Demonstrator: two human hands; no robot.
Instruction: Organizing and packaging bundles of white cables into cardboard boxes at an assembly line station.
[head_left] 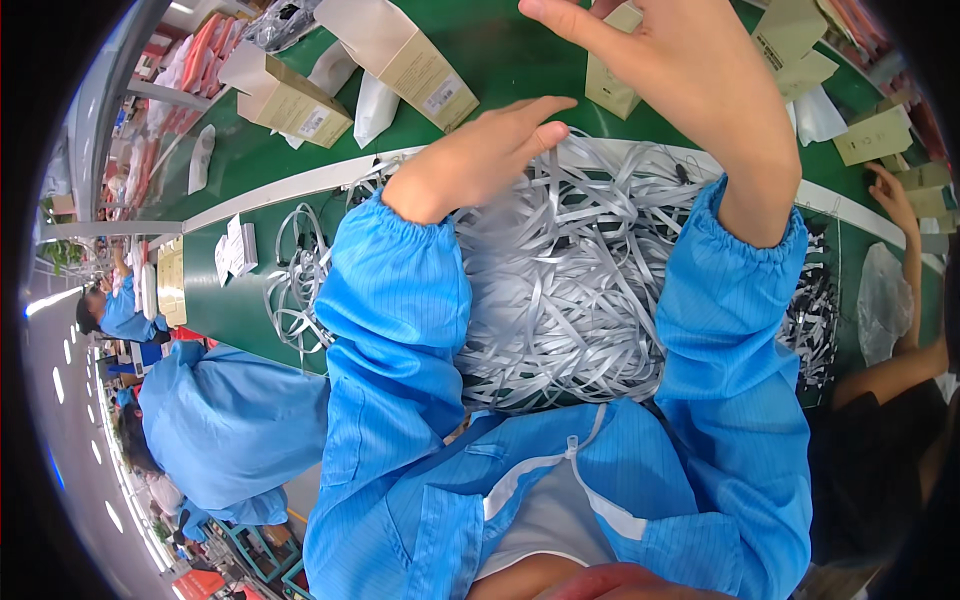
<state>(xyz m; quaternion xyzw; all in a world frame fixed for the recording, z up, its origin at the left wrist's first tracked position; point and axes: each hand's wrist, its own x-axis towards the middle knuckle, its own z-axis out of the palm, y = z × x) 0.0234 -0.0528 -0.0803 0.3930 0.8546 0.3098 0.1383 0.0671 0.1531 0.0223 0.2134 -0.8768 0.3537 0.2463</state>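
— Ribbon strips (570, 290), the silvery grey ones, where do they lie?

— In a big tangled heap on the green bench (250, 310), at the centre of the view, between the two blue sleeves. Loose loops of the same strips spill out toward 9 o'clock.

— And the left hand (475, 160)?

— It rests flat on the top of the heap, at about 11 o'clock from the pile's middle. The fingers are stretched out and close together, pointing toward 2 o'clock, with the thumb tucked against them. It grips nothing that I can see; it only touches the strips.

— The right hand (680, 70)?

— Raised above the heap at 12 o'clock, seen from the back. The fingers are loosely spread, the thumb sticking out toward 9 o'clock. Whether a strip hangs from its palm side I cannot tell. A small tan carton (612, 85) stands just behind it on the bench.

— Anything else around?

— More tan cartons (290, 100) lie at 10 o'clock, with white pouches (372, 108) among them. Another person's hand (893, 195) reaches in at 3 o'clock, and a person in blue (225, 420) sits at 8 o'clock.
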